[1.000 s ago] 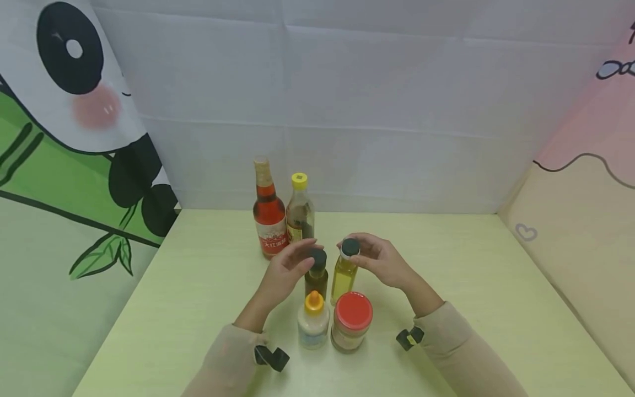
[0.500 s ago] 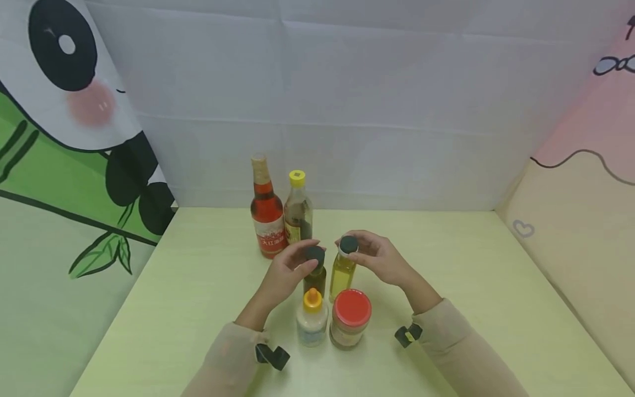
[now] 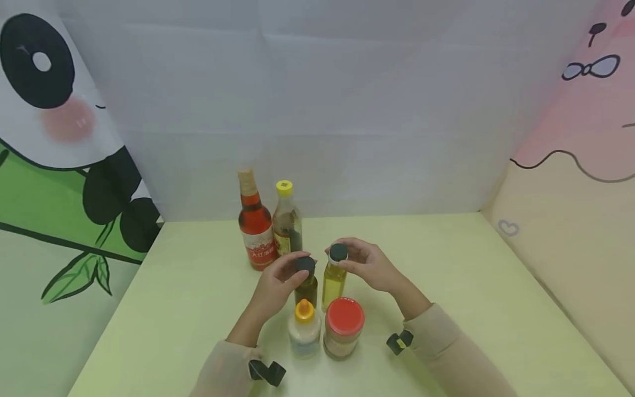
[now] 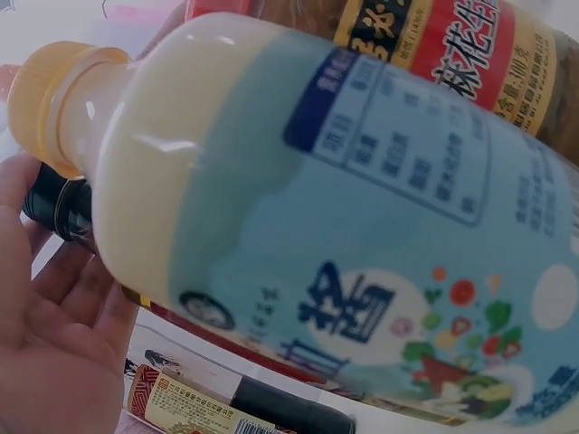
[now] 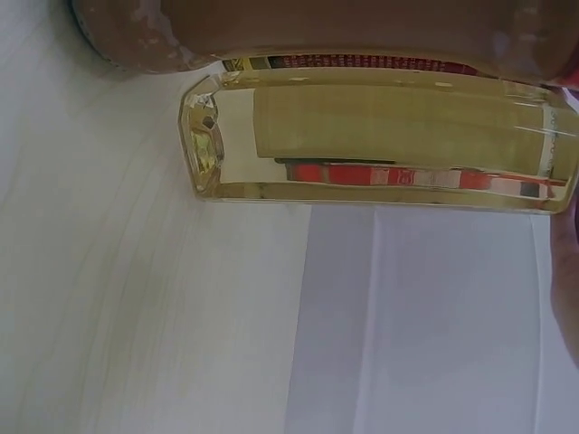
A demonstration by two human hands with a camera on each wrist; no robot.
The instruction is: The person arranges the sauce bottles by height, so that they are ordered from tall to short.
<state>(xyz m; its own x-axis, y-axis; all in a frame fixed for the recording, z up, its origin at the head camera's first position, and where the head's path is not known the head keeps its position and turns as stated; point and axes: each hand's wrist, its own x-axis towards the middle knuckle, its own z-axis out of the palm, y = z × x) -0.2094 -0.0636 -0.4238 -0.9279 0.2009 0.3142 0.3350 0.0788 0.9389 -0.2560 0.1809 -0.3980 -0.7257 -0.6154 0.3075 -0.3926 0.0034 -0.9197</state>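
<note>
In the head view my left hand (image 3: pixel 273 286) holds a dark bottle (image 3: pixel 308 286) by its black cap (image 3: pixel 305 265), thumb in front and fingers behind. My right hand (image 3: pixel 369 268) grips the neck of a clear bottle of yellow oil (image 3: pixel 333 284), just under its dark green cap. Both bottles stand upright, side by side. Closer to me are a squeeze bottle (image 3: pixel 305 337) with an orange cap and a red-lidded jar (image 3: pixel 345 320). The squeeze bottle (image 4: pixel 271 199) hides most of the dark bottle in the left wrist view. The oil bottle's base (image 5: pixel 204 136) shows in the right wrist view.
Behind my left hand stand a tall bottle of red liquid (image 3: pixel 258 237) and a yellow-capped bottle (image 3: pixel 288 220), close together. A pale cloth wall (image 3: pixel 372 138) bounds the light table (image 3: pixel 446 264) at the back. Printed cloths hang at both sides.
The head view has shifted, so everything appears farther left and slightly lower. Both hands keep their places at the two bottle tops, and the bottles stand as before.
</note>
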